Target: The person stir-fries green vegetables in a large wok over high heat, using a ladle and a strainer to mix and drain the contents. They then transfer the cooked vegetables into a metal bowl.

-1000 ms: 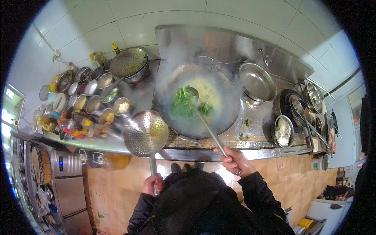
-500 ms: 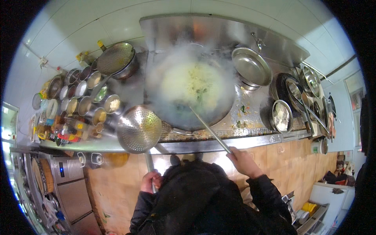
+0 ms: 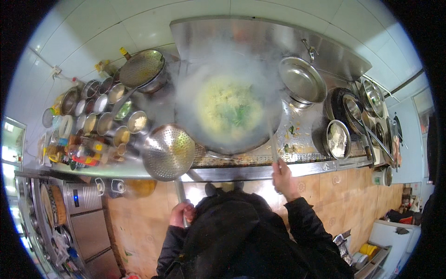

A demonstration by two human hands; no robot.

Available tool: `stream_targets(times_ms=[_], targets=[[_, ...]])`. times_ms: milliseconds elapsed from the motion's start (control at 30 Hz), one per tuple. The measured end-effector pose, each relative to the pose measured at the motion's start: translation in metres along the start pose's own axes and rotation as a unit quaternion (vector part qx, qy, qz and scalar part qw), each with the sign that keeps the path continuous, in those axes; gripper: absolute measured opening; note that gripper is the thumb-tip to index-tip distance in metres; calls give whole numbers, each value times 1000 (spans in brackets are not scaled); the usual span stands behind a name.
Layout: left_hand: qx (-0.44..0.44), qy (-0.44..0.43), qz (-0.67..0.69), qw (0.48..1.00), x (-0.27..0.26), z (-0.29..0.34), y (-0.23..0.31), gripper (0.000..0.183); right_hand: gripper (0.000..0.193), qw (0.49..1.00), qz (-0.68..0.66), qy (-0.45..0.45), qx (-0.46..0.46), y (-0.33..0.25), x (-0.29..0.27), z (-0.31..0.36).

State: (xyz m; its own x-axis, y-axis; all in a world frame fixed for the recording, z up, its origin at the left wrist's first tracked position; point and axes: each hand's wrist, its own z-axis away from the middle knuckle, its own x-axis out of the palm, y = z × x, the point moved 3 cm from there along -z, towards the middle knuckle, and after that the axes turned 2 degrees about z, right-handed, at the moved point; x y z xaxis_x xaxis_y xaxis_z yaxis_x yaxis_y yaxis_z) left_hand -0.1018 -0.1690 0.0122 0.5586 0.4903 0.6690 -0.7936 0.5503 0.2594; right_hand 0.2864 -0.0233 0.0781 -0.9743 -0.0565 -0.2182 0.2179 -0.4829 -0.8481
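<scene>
Green leaves [image 3: 240, 113] lie in pale, cloudy liquid inside a large dark wok [image 3: 218, 150], which sits in the middle of the steel tabletop [image 3: 161, 108]; thick steam [image 3: 223, 65] covers much of it and blurs its far rim; along the right side of the wok stands a long metal tool [image 3: 273, 148], its far end lost in the haze; the right hand [image 3: 285, 180] holds its near end, fingers closed around the handle in front of the tabletop edge.

Just left of the wok a round metal strainer [image 3: 168, 152] full of small holes overlaps the front edge; whether it rests there, I cannot tell; the left hand [image 3: 182, 214] grips its handle [image 3: 180, 190] low down, fingers curled tightly around it.

To the right of the wok stand a shiny round pan [image 3: 303, 80], set below a wall tap [image 3: 310, 50], and a metal bowl [image 3: 338, 139] with white food in it, with more pans and ladles beyond; to the left are small bowls [image 3: 137, 122], a crowd of bottles [image 3: 87, 153] and a wide perforated pan [image 3: 141, 69] on a pot; tan floor tiles [image 3: 320, 200] show below.
</scene>
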Motion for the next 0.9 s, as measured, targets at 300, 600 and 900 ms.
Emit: stream_targets(times_ms=[300, 600, 900], targets=[[3, 23, 31, 999, -19, -6, -3, 17, 47, 734, -545, -333, 230, -36, 27, 16], [-6, 8, 48, 999, -2, -5, -4, 25, 43, 980, -48, -183, 65, -76, 4, 50], [7, 20, 2, 1000, -4, -4, -5, 27, 37, 901, 352, -77, -244, -21, -6, 11]])
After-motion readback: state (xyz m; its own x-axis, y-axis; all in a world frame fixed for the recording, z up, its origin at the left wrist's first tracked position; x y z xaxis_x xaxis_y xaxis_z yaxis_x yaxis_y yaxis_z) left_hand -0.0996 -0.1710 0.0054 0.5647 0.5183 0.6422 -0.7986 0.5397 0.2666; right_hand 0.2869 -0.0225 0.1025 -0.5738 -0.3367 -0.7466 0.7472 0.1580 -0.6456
